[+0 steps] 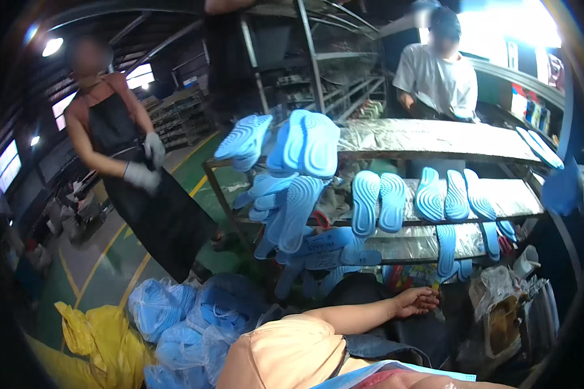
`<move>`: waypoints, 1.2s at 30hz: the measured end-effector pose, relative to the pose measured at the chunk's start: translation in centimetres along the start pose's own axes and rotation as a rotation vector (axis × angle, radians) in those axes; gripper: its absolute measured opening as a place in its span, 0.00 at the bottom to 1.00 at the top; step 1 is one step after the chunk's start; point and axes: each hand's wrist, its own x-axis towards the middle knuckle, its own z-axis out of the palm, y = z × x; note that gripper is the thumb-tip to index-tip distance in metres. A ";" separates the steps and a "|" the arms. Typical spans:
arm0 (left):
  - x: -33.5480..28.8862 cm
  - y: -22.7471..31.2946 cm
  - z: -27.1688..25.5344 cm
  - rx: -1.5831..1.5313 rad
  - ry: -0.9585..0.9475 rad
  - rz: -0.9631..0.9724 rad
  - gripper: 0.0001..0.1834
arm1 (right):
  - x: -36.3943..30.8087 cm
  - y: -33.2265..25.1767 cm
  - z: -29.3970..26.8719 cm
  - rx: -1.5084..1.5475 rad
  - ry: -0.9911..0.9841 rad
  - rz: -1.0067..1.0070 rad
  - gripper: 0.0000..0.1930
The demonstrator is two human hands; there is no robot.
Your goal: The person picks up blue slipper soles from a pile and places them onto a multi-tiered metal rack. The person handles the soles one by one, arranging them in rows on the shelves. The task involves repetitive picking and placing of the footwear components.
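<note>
Blue face mask [347,379] closest. Left hand [416,302] near blue soles [446,249] on rack [428,139]; fingers bent, can't tell if pinching. Many soles already on shelves; how many left, can't tell.

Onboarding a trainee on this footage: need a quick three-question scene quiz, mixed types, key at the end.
1. Multiple choice: what colour are the sole-shaped pieces on the shelved rack?
a) red
b) light blue
c) black

2. True or false: the co-worker in the dark apron is bare-handed.

3. Short answer: which of the camera wearer's own hands is in view?

Key:
1. b
2. False; that person wears light-coloured gloves.
3. The left hand, at the end of the bare forearm reaching toward the picture's right; the other is not in view.
</note>
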 end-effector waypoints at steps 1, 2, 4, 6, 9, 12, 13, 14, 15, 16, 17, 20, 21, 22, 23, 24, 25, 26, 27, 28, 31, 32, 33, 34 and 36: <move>1.1 0.6 -1.7 0.022 -0.070 0.043 0.19 | 1.8 0.0 0.8 0.053 -0.048 -0.058 0.16; 2.0 0.1 -2.7 0.018 -0.144 0.056 0.22 | 5.3 0.6 1.6 0.118 -0.171 -0.156 0.17; 0.7 0.6 -1.2 0.023 -0.055 0.000 0.22 | 14.3 5.8 0.4 0.371 -0.540 -0.405 0.20; -3.3 1.6 -1.8 0.036 0.059 0.052 0.20 | 11.3 0.9 10.2 0.298 -0.301 -0.180 0.20; -2.0 2.6 -0.4 0.085 -0.042 0.033 0.21 | 16.6 0.9 8.7 0.045 -0.234 -0.204 0.17; -1.0 3.2 0.8 0.153 -0.101 -0.006 0.21 | 21.0 2.4 10.1 -0.088 -0.042 -0.033 0.19; -0.9 3.2 0.6 0.160 -0.112 -0.004 0.21 | 21.6 2.1 12.2 -0.086 0.014 0.049 0.21; -1.1 3.3 0.3 0.171 -0.119 0.001 0.21 | 21.8 1.9 14.0 -0.330 0.044 0.027 0.22; -0.9 3.4 0.1 0.184 -0.136 0.004 0.21 | 21.9 1.6 15.1 -0.581 0.083 0.004 0.24; -0.6 3.3 -0.1 0.218 -0.136 0.004 0.24 | 22.1 1.7 15.8 -0.832 0.121 -0.018 0.25; -0.3 3.2 -0.4 0.251 -0.138 0.004 0.27 | 22.7 1.8 15.7 -0.847 0.072 0.069 0.28; 0.0 2.9 -0.7 0.285 -0.146 -0.012 0.30 | 22.5 1.2 16.1 -0.831 0.009 0.282 0.41; -0.3 3.0 -0.7 0.288 -0.141 -0.016 0.30 | 21.8 0.8 16.8 -0.888 -0.039 0.205 0.41; -0.6 3.1 -0.8 0.280 -0.133 -0.022 0.30 | 21.0 0.7 17.7 -0.939 -0.092 0.132 0.41; -1.0 3.2 -0.9 0.272 -0.123 -0.027 0.30 | 20.2 0.7 18.8 -0.989 -0.147 0.057 0.41; -1.2 3.3 -0.9 0.268 -0.120 -0.031 0.29 | 18.7 0.2 19.9 -1.124 -0.134 -0.035 0.41; -1.2 3.3 -1.0 0.265 -0.112 -0.028 0.29 | 17.0 -0.1 21.3 -1.254 -0.123 -0.125 0.41; -1.0 3.2 -0.9 0.265 -0.118 -0.032 0.29 | 15.8 -0.4 21.7 -1.391 -0.103 -0.206 0.42; -0.8 3.1 -0.8 0.265 -0.121 -0.041 0.28 | 17.7 -0.1 21.4 -1.431 -0.278 -0.060 0.41; -1.1 3.2 -0.7 0.265 -0.108 -0.043 0.28 | 18.0 0.3 21.4 -1.396 -0.258 -0.065 0.40; -0.3 3.5 0.9 0.288 -0.167 -0.064 0.28 | 26.0 6.4 14.2 -1.382 -0.144 0.097 0.37; -0.7 3.5 0.5 0.278 -0.147 -0.051 0.28 | 26.0 6.5 15.6 -1.387 -0.157 0.077 0.37; -0.9 3.6 0.2 0.274 -0.140 -0.037 0.28 | 24.6 5.5 16.4 -1.396 -0.155 0.059 0.37; -1.1 3.6 -0.1 0.268 -0.126 -0.030 0.27 | 22.7 4.2 16.8 -1.406 -0.149 0.045 0.37; -1.6 3.2 -0.5 0.249 -0.100 -0.034 0.27 | 20.0 2.5 17.4 -1.411 -0.154 -0.005 0.35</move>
